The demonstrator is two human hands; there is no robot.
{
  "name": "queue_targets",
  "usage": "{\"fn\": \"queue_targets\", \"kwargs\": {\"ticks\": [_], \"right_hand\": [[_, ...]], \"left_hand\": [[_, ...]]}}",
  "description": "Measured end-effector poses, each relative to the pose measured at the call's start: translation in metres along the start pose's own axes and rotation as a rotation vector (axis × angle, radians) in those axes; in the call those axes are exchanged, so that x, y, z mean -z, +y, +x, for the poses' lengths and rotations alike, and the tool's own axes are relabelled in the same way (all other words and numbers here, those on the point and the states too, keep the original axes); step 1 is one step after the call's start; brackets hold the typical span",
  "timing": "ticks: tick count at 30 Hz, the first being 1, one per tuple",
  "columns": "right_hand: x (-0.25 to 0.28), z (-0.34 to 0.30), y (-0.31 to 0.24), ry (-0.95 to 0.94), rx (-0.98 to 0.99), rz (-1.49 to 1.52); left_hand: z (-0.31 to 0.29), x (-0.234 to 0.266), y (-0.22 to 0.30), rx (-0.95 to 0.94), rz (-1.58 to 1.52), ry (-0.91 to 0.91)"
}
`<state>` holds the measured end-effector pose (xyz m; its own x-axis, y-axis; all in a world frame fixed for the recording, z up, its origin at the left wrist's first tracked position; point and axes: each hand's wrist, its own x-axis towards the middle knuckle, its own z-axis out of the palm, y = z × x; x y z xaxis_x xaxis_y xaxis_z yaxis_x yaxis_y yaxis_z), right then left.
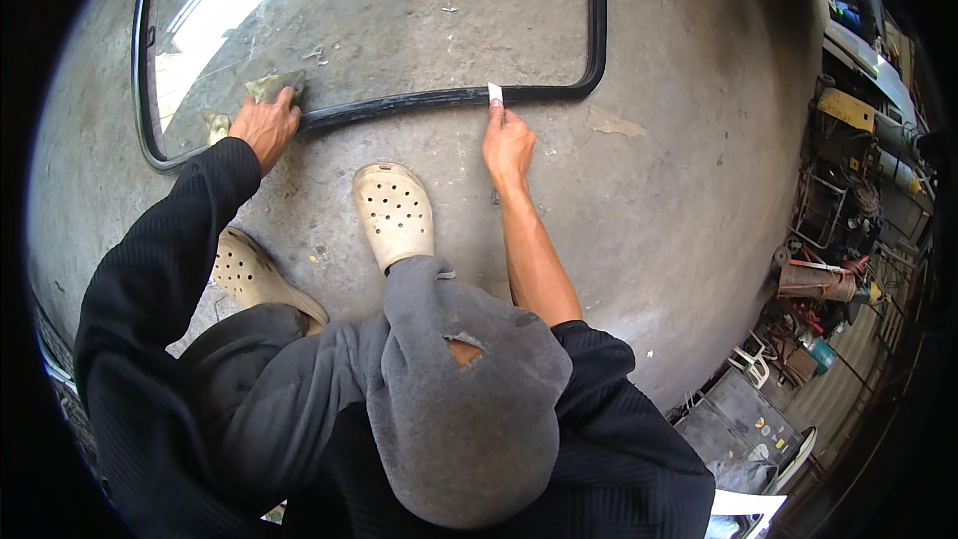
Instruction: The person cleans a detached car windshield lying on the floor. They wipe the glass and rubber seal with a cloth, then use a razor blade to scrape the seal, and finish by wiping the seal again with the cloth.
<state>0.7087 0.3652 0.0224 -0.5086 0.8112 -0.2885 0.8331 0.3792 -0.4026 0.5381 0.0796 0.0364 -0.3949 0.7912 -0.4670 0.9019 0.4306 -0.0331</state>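
A vehicle window pane (369,35) with a black rubber seal (419,101) round its edge lies on the concrete floor in front of me. My right hand (510,147) pinches a small flat white piece (495,93) between thumb and fingers, its tip against the near edge of the seal; its exact kind cannot be told. To the left, my left hand (266,128) is closed on a crumpled yellowish rag (267,87), pressed over the near left part of the seal. The palm hides part of the rag and the seal.
My cream clogs (393,208) stand on the floor just short of the seal. A torn brown scrap (614,123) lies right of the pane's corner. Along the right edge are piled tools and machine parts (818,279) and a grey case (738,419).
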Motion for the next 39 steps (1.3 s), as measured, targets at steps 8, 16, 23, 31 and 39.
{"fn": "queue_targets", "kwargs": {"ticks": [8, 16, 23, 31, 39], "right_hand": [[0.001, 0.002, 0.002, -0.023, 0.007, -0.013], [0.0, -0.001, 0.0, 0.015, -0.011, -0.028], [0.0, 0.001, 0.001, -0.036, -0.026, -0.038], [-0.005, -0.004, 0.001, -0.048, -0.012, -0.045], [-0.001, 0.0, 0.004, -0.015, -0.074, 0.031]], "left_hand": [[0.0, 0.002, -0.003, 0.001, 0.003, 0.0], [0.0, -0.001, -0.001, -0.01, 0.011, 0.014], [0.0, 0.0, 0.001, -0.018, 0.009, 0.029], [0.001, -0.005, -0.004, -0.017, -0.019, -0.006], [-0.001, 0.003, 0.0, -0.005, 0.011, -0.026]]}}
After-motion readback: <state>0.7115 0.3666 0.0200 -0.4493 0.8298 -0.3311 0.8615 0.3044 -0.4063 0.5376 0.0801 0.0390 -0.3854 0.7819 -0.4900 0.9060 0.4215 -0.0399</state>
